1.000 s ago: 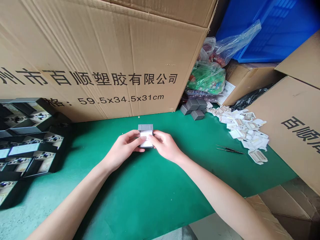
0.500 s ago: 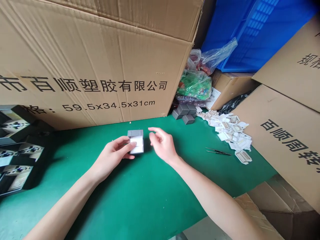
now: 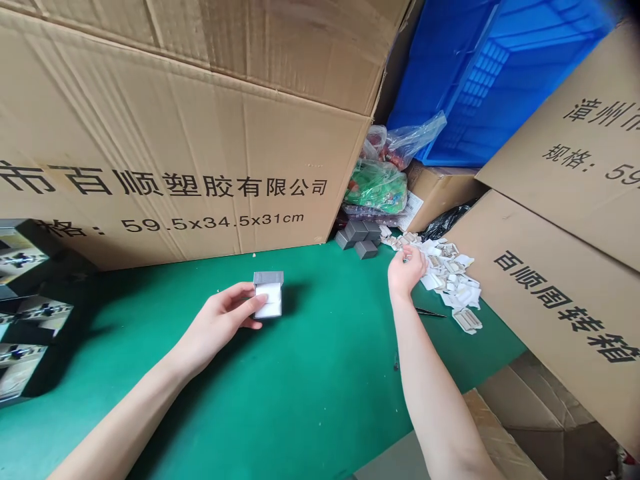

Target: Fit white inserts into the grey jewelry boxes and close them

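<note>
The right hand (image 3: 406, 270) hides what it touches among paper scraps (image 3: 453, 280).

A little box (image 3: 268, 295) sits on the tabletop (image 3: 300, 407), and the left hand (image 3: 217, 327) touches it. Trays (image 3: 30, 313) lie to its left. More little boxes (image 3: 358, 240) sit behind it, in front of a big cardboard box (image 3: 175, 153). The right hand (image 3: 406, 270) is on a pile of paper bits (image 3: 450, 277) to the right.

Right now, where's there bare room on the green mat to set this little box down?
Bare green mat shows between your left hand, holding the gray box, and your right hand, and below them. It's crowded at the back right: gray cubes, paper scraps, tweezers; and the left, by the black trays.
</note>
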### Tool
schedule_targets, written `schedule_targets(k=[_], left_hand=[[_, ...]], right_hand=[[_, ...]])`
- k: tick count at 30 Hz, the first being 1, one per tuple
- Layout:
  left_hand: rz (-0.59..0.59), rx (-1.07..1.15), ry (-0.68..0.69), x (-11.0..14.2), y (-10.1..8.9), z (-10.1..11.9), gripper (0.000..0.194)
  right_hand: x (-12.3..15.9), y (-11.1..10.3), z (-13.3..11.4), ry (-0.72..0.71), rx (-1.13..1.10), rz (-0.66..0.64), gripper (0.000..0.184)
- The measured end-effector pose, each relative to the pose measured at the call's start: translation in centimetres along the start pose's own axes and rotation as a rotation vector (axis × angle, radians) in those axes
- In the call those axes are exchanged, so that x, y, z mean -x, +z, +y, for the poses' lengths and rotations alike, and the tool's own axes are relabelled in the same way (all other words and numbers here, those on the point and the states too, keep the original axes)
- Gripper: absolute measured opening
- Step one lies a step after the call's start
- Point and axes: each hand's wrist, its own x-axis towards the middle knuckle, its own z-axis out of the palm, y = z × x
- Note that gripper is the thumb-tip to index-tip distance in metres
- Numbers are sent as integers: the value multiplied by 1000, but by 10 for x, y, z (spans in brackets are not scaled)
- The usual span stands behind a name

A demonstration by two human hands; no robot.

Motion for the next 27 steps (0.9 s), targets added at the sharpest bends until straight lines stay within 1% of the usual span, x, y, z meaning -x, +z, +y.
schedule_targets(k=[2,4,6,8,9,11,18,21,24,27], left_hand=[[-3,-3,0,0,0,0,41],[1,-6,3,0,-1,0,41],[3,-8,5,-1,-1,0,42],[3,-7,0,-1,-1,0,42],[4,-5,-5,-1,-1,0,43],[11,5,-9,-1,0,0,46],[1,8,3,-2,-1,-2,47],[0,-5,5,-3,-2,-4,47],[3,-15,2,-2,-3,-6,47],[3,-23,1,-2,-4,-7,47]], right_hand=[[-2,-3,13,-5,77,-12,35],[-1,-5,22,-7,219,-65,43],[0,-6,28,52,336,-149,52],[-1,-6,32,146,389,-229,57],[-2,-5,32,181,401,-256,58],[-3,-5,32,207,413,-280,58],[-6,-5,32,184,437,-270,51],[-6,-3,35,165,432,-288,47],[-5,0,37,116,438,-340,56],[-4,1,36,72,465,-434,63]])
